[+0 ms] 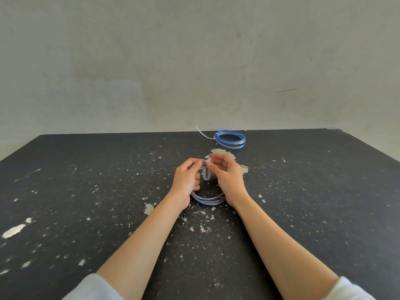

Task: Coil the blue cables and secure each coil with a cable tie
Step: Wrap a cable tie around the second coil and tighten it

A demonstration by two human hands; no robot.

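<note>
A blue cable coil (pixel 208 201) stands nearly upright at the middle of the black table, held between both hands. My left hand (pixel 186 179) grips the coil's left and top part. My right hand (pixel 225 175) pinches a white cable tie (pixel 206 175) that loops around the top strands of the coil. The upper part of the coil is hidden behind my fingers. A second blue coil (pixel 231 139) lies flat near the table's far edge, bound by a white cable tie (pixel 204 135) whose tail sticks out to the left.
The black table (pixel 86 191) has chipped paint and pale flakes scattered over it, with larger flakes (pixel 220 153) just behind my hands. A bare grey wall (pixel 194 61) rises right behind the far edge.
</note>
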